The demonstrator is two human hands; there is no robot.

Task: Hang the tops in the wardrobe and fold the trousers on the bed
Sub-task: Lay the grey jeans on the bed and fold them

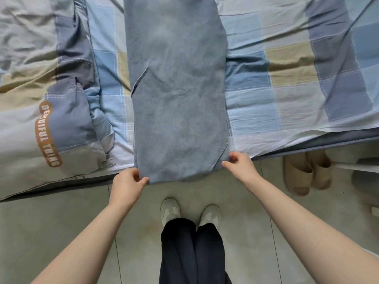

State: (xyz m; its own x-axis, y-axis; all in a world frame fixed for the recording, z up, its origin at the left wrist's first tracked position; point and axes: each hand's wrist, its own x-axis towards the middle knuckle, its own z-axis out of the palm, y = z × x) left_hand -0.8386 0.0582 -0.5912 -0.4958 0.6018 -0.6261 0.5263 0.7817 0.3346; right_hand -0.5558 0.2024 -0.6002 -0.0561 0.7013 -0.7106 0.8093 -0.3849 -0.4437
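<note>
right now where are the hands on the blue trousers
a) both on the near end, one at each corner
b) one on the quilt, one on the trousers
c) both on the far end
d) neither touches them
a: the left hand and right hand each pinch a near corner of the trousers, at the edge of the bed.

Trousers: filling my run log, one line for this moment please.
trousers flat on bed | left hand, right hand pinch near corners
</note>
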